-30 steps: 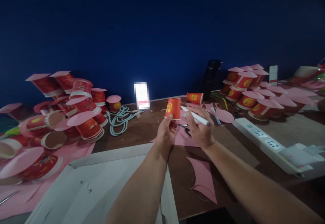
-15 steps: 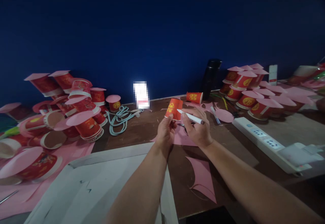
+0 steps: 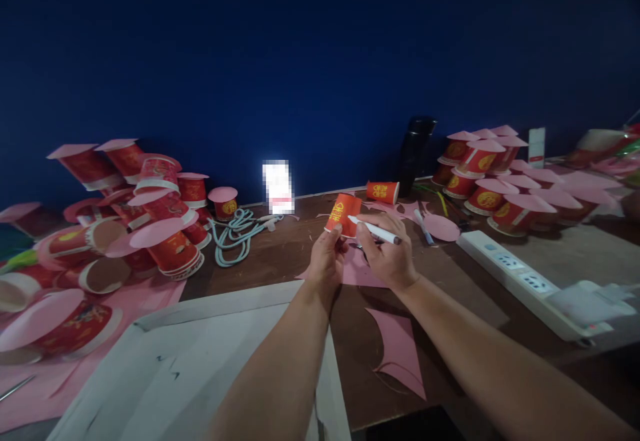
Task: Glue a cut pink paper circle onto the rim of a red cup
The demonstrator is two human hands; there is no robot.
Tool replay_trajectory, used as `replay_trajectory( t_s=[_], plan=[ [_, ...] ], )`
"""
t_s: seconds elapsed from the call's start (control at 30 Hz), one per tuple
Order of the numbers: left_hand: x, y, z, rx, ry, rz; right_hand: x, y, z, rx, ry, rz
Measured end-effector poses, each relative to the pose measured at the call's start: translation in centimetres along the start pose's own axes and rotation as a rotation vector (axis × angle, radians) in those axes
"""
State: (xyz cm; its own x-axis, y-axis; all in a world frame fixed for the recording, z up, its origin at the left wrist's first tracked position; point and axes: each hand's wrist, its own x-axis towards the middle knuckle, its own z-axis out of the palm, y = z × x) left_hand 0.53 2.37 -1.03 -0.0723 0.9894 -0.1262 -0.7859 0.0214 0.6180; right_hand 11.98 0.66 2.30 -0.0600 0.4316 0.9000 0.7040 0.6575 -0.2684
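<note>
My left hand (image 3: 327, 254) is closed around a red paper cup (image 3: 345, 211) with yellow characters, its thumb on the near side. Between the fingers of my right hand (image 3: 393, 251) is a white marker (image 3: 383, 233) with a dark end. The marker's tip points left and meets the cup's side, or comes very close to it. Below both hands lies a pink paper sheet (image 3: 363, 271), partly hidden. Another red cup (image 3: 383, 192) rests on its side just beyond them.
Red cups with pink paper discs pile up at left (image 3: 167, 244) and right (image 3: 513, 218). A power strip (image 3: 505, 271), a black bottle (image 3: 417, 151), a coiled cable (image 3: 233, 241) and a lit, blurred screen (image 3: 278, 186) surround the hands. A white tray (image 3: 200, 301) stands at front left.
The cup has turned slightly in my left hand, so its yellow characters face me more. The marker stays in my right hand by the cup.
</note>
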Motion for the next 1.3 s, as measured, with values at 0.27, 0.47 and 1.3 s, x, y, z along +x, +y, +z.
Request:
replay_trajectory(
  t_s=[0.27,0.47,1.3],
  plan=[
    [-0.08,0.01,0.04,-0.009,-0.026,-0.001,-0.04,-0.07,0.07,0.008,-0.003,0.003],
    [-0.11,0.11,0.14,-0.015,-0.019,-0.016,-0.10,0.01,0.13,0.000,-0.037,0.021],
    [-0.17,0.16,0.21,-0.026,-0.013,-0.024,-0.14,0.28,0.17,-0.026,-0.028,0.019]
  ],
)
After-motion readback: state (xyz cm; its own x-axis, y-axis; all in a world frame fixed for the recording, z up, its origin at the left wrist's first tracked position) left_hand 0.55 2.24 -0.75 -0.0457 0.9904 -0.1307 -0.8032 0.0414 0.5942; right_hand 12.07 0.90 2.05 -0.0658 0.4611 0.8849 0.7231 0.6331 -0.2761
